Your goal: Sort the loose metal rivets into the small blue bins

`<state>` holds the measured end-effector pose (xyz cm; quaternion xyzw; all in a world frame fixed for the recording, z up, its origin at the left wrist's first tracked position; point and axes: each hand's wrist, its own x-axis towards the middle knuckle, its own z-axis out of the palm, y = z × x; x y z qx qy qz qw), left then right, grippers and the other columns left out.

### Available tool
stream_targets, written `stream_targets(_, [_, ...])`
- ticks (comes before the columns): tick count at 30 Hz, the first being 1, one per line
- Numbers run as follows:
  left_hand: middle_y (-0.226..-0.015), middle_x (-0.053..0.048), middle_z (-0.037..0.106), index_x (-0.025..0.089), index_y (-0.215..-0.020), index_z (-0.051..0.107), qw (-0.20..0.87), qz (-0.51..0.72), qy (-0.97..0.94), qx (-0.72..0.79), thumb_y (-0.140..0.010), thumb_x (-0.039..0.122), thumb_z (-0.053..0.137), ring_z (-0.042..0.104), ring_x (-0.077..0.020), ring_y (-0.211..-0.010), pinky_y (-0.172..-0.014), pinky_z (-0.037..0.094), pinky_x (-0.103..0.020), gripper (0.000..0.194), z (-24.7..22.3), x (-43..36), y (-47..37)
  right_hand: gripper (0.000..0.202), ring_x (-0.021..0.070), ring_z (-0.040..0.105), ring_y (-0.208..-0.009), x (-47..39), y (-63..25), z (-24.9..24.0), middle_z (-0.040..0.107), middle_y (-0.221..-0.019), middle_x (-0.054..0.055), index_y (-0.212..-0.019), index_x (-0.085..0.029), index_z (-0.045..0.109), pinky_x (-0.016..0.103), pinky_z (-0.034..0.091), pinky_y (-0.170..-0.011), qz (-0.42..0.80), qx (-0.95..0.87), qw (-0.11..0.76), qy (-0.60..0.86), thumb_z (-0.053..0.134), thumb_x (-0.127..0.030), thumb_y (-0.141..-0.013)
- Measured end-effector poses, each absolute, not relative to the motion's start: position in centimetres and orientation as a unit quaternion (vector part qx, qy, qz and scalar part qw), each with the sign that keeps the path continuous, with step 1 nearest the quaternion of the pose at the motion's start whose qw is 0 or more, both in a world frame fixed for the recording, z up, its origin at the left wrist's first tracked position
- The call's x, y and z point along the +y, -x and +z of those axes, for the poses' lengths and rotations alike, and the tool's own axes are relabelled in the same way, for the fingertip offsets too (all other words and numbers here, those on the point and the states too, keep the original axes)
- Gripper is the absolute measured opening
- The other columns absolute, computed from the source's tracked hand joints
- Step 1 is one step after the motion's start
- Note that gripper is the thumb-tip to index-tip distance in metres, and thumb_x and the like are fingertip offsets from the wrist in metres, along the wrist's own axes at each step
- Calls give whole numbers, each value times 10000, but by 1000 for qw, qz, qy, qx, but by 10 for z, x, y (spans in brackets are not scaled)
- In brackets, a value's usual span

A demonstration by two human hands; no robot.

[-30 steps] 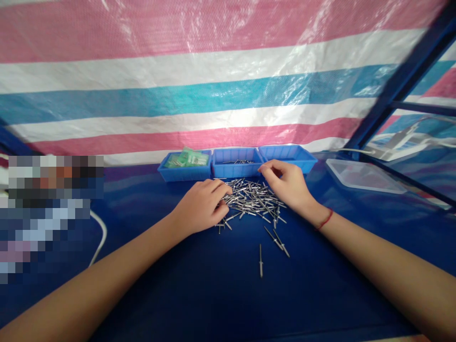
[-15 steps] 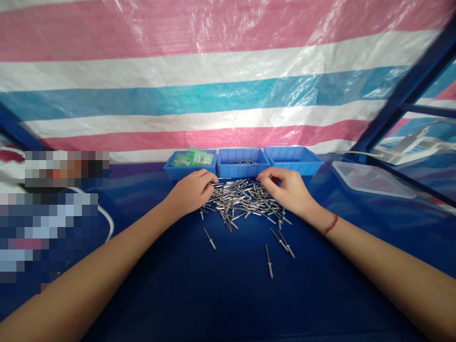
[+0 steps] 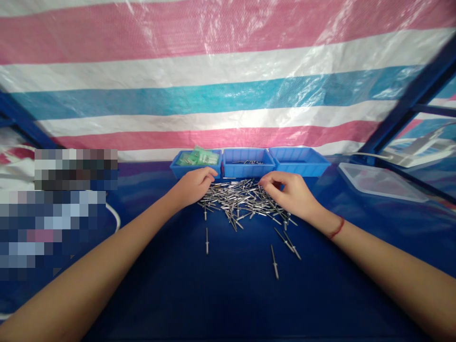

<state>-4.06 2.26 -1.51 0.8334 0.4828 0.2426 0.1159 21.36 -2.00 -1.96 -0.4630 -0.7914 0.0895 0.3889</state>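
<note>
A heap of silver blind rivets (image 3: 242,197) lies on the dark blue tabletop, many pointing different ways. At the heap's left edge is my left hand (image 3: 196,186), its fingers drawn together and curled; whatever they hold is hidden. My right hand (image 3: 292,192), with a red string on the wrist, pinches thumb and forefinger together at the heap's right edge. I cannot make out what sits between those fingertips. Nearer to me lie several loose rivets, among them a single rivet (image 3: 207,241) on the left and another rivet (image 3: 274,262) right of centre.
Behind the heap stand three blue bins: a left bin (image 3: 174,166) with green packets, a middle bin (image 3: 248,170) with some rivets, and a right bin (image 3: 302,167). A clear plastic lid (image 3: 381,181) lies at right. A white cable (image 3: 116,216) runs at left.
The view has shifted slightly, moving the scene rightward. The loose rivet at left has turned more upright in the view. My left fingers have drawn closer together; my right hand keeps its pinch.
</note>
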Motion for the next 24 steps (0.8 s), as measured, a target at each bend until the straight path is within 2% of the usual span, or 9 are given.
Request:
stream_targets(6, [-901, -68, 659, 162, -973, 585, 266, 301, -761, 510, -810, 216, 381, 639, -147, -699, -552, 515, -244, 267, -16, 26, 41, 262, 130, 537, -556, -21, -212, -19, 654, -660, 25, -641, -167, 617, 256, 399, -538, 89, -794, 386, 462, 465, -258, -834])
stream_targets(10, [-900, -71, 640, 162, -963, 585, 286, 317, -740, 519, -789, 199, 398, 616, -132, -664, -485, 487, -207, 258, -13, 25, 40, 250, 142, 570, -601, -20, -216, -16, 667, -714, 40, -669, -167, 625, 267, 420, -565, 73, -810, 368, 450, 464, -249, -842])
stream_targets(15, [-836, -34, 651, 178, -962, 591, 256, 351, -731, 526, -804, 212, 364, 573, -132, -650, -556, 457, -235, 279, -13, 26, 39, 228, 208, 589, -805, -19, -224, -8, 663, -838, 74, -876, -181, 669, 363, 443, -774, 3, -904, 244, 351, 511, -342, -840])
stream_targets(20, [-762, -20, 621, 172, -899, 578, 246, 408, -718, 508, -799, 233, 350, 558, -149, -688, -685, 448, -270, 256, -17, 31, 41, 439, 254, 561, -991, -25, -224, -7, 615, -1074, 110, -1108, -184, 603, 409, 444, -862, -7, -918, 195, 346, 527, -500, -812])
stream_targets(24, [-764, -15, 614, 172, -883, 578, 248, 410, -723, 497, -819, 242, 338, 567, -156, -763, -767, 437, -278, 258, -25, 31, 40, 645, 288, 558, -1035, -31, -223, -9, 560, -1208, 123, -1240, -185, 515, 455, 447, -879, 0, -917, 150, 369, 544, -606, -752])
